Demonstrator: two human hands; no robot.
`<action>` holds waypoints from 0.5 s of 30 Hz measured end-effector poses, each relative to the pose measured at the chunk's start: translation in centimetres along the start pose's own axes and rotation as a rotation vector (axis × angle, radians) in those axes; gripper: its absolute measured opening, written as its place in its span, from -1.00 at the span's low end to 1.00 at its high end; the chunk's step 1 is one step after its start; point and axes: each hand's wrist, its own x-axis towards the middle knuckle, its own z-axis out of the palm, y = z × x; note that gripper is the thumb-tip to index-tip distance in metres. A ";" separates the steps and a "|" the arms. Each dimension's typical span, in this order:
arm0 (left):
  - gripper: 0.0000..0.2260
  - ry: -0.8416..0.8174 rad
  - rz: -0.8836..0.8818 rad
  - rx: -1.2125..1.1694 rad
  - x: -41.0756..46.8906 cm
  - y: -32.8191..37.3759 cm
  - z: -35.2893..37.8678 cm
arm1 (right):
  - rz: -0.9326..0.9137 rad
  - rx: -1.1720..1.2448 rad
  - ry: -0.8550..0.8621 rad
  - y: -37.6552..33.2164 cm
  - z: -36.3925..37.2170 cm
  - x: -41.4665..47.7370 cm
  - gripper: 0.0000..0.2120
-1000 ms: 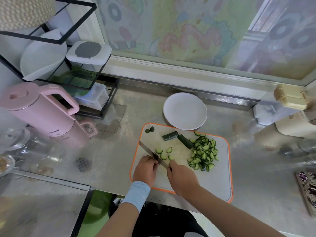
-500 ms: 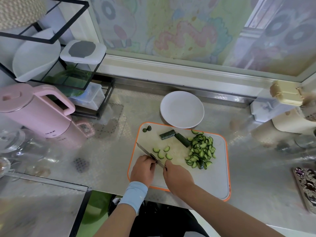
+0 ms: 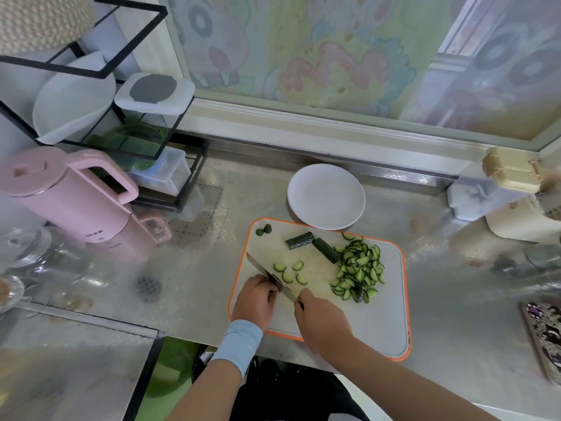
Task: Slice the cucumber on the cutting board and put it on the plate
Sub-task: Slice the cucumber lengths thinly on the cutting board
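My steel desk (image 3: 212, 278) carries an orange-rimmed cutting board (image 3: 391, 329), a white plate (image 3: 326, 196) just behind it, and a pink kettle (image 3: 69, 199) at left.

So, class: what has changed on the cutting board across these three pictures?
Nothing visibly changed. The right hand holds the knife as before, the left hand sits beside it, and the four loose slices, the pile and the plate lie where they were.

On the board (image 3: 379, 323), near its left edge, the right hand (image 3: 321, 320) grips the knife (image 3: 273, 276), blade against the left hand's (image 3: 256, 302) curled fingers, with four loose slices (image 3: 287, 276) just beyond, a heap (image 3: 358, 271) toward the right edge and the plate (image 3: 326, 196) at the far edge.
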 end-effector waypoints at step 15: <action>-0.91 0.010 0.010 -0.021 -0.5 -0.3 0.4 | 0.020 -0.042 -0.066 -0.8 0.6 1.6 -0.86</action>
